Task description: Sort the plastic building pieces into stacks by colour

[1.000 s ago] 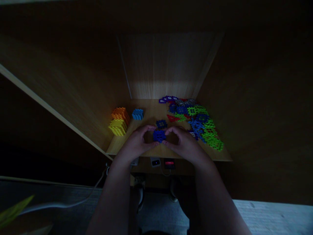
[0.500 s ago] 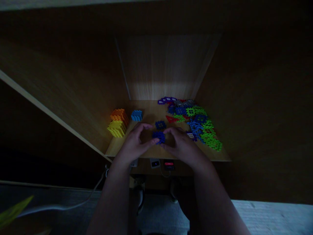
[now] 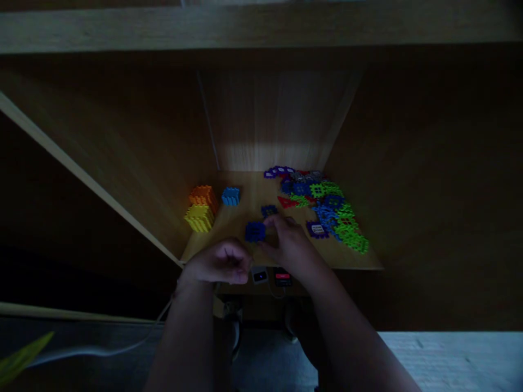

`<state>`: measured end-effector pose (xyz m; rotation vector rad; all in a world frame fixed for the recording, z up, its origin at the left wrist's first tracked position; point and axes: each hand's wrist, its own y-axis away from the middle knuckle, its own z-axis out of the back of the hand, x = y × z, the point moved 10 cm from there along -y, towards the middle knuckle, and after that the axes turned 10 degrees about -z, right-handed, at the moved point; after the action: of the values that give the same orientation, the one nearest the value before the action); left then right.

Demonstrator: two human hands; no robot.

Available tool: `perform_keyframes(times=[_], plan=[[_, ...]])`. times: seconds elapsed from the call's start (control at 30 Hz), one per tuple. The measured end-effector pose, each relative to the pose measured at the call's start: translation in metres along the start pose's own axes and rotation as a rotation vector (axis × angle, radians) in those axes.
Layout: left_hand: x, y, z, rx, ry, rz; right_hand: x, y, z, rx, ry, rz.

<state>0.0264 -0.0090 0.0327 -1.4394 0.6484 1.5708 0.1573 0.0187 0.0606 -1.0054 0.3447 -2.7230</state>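
My right hand (image 3: 284,237) has its thumb and forefinger at the right edge of a small stack of dark blue square interlocking tiles (image 3: 255,232), holding it on the shelf. My left hand (image 3: 223,262) is drawn back near the shelf's front edge, its fingers curled in and no object showing in them. Just beyond my right fingertips lies a single dark blue window-shaped tile (image 3: 268,210). A purple tile with a white panel (image 3: 317,229) lies to the right of that hand.
Stacks of orange tiles (image 3: 203,197), yellow tiles (image 3: 199,218) and light blue tiles (image 3: 231,196) stand on the left. A loose pile of green tiles (image 3: 347,223) and other colours runs along the right. Wooden walls enclose the shelf (image 3: 229,231). A phone (image 3: 283,276) lies below its edge.
My left hand has left the dark blue stack, moved back toward me and curled. The stack has shifted slightly left with my right hand at it, uncovering more of the purple tile.
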Motion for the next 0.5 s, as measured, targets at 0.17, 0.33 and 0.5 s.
perform_keyframes(times=[0.17, 0.33, 0.5], plan=[[-0.008, -0.004, -0.004, 0.044, -0.001, -0.036, 0.022, -0.016, -0.022, 0.078, 0.037, -0.013], [-0.010, -0.003, -0.003, 0.020, 0.004, -0.037, 0.036, -0.042, -0.040, 0.129, 0.073, 0.009], [-0.009, -0.003, -0.002, -0.012, 0.027, -0.008, 0.036, -0.066, -0.053, 0.118, 0.112, -0.018]])
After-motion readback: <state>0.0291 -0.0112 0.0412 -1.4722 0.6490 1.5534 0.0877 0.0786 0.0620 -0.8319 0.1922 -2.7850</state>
